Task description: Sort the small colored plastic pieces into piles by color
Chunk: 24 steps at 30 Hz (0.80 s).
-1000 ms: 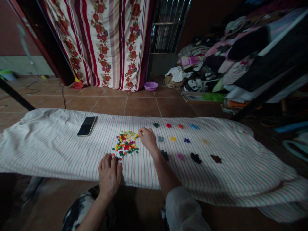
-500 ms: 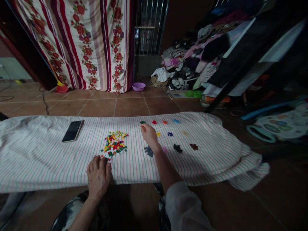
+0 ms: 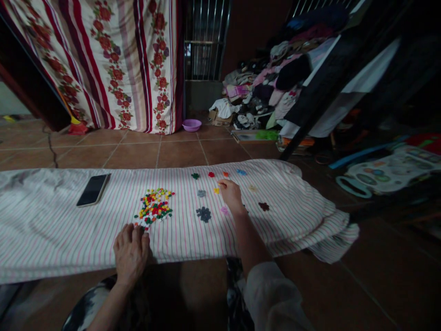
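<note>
The left hand (image 3: pixel 131 253) lies palm down on the striped cloth (image 3: pixel 186 239), low and left of the middle. Its fingers are loose and a bit bent, and grip nothing that shows. They are at the near edge of the pile of colored bits (image 3: pixel 156 204) (so many colors!).

To the right are a dark gray bunch (image 3: pixel 203 214), a pink bunch (image 3: pixel 224 210) and a brown bunch (image 3: pixel 263 207). The right hand (image 3: pixel 230 193) is just right of the middle, pinching a tiny yellow bit (image 3: pixel 219 184) with its fingertips, close by the yellow bunch (image 3: pixel 216 191). The phone (image 3: pixel 93 190) lies at the left. Green (image 3: pixel 195 176), red (image 3: pixel 211 174), orange (image 3: pixel 225 174) and blue (image 3: pixel 241 172) bunches make the far row.

Past the cloth, a purple bowl (image 3: pixel 191 125) sits on the floor (image 3: pixel 138 155), near the flowery curtain (image 3: pixel 120 55).
</note>
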### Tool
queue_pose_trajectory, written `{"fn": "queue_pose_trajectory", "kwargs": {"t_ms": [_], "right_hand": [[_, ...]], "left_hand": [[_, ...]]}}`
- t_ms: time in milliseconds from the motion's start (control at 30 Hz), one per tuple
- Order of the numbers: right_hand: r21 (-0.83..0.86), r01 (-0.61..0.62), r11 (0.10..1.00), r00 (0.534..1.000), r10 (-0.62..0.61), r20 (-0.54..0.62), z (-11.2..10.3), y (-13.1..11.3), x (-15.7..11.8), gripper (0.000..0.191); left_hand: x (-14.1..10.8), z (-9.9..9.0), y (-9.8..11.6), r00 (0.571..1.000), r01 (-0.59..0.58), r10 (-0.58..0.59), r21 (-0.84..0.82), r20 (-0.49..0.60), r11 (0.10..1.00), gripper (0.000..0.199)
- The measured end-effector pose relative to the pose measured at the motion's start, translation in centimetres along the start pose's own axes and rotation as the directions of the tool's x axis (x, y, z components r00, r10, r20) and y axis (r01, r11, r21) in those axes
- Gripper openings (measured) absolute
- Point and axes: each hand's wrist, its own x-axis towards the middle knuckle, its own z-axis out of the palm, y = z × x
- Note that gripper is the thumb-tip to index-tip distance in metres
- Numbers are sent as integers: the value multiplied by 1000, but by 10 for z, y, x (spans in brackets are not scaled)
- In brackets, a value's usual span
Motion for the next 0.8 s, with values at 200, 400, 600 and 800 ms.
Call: {"fn": "queue_pose_trajectory", "kwargs": {"t_ms": [200,400,600,800], "right_hand": [[-106,-23,994,994,35,107,-3,13,-5,27],[-164,-20,986,983,49,175,2,15,-7,29],[-115,-31,993,975,55,215,1,18,-7,32],[-58,-50,997,978,61,200,-1,20,-11,33]], "left_hand": [[0,0,0,1000,-10,10,1,-16,1000,39],[1,-1,2,1000,17,-17,-31,-14,999,39],[1,0,1,1000,24,-24,-54,-7,998,39],[2,3,-4,999,-7,3,-111,-40,994,38]]}}
